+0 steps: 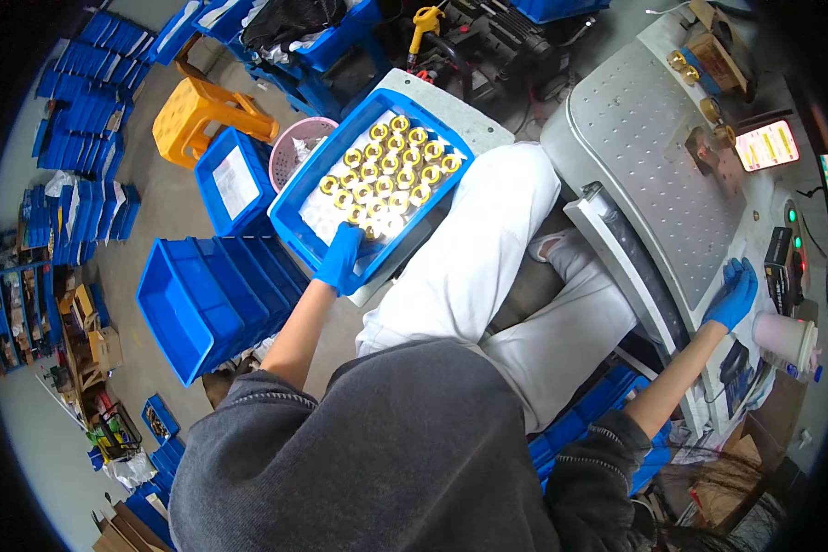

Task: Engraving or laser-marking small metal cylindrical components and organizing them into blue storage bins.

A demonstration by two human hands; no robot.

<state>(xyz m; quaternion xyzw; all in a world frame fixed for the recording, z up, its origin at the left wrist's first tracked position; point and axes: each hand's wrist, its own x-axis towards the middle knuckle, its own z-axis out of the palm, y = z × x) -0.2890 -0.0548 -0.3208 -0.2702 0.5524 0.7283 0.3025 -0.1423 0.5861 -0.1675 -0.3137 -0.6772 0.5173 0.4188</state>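
A blue plastic bin [290,216] on a grey board beside my left knee holds rows of brass-coloured rings [389,164] on white lining. My left hand [340,260], in a blue glove, reaches over the bin's near edge. Its fingers are together at a brass ring [370,232] in the near corner and partly hide the grip. On the right, my right hand [734,294], also gloved in blue, lies at the edge of a grey dotted metal plate [662,166]. Its fingers are slightly bent and apart, and nothing shows in them.
Stacked blue bins [193,304] stand left of my arm. Beyond are a yellow stool [202,120] and a pink basket [285,152]. A lit phone [767,146] stands behind the plate; a small black box [779,262] and a whitish cup [784,336] are beside my right hand.
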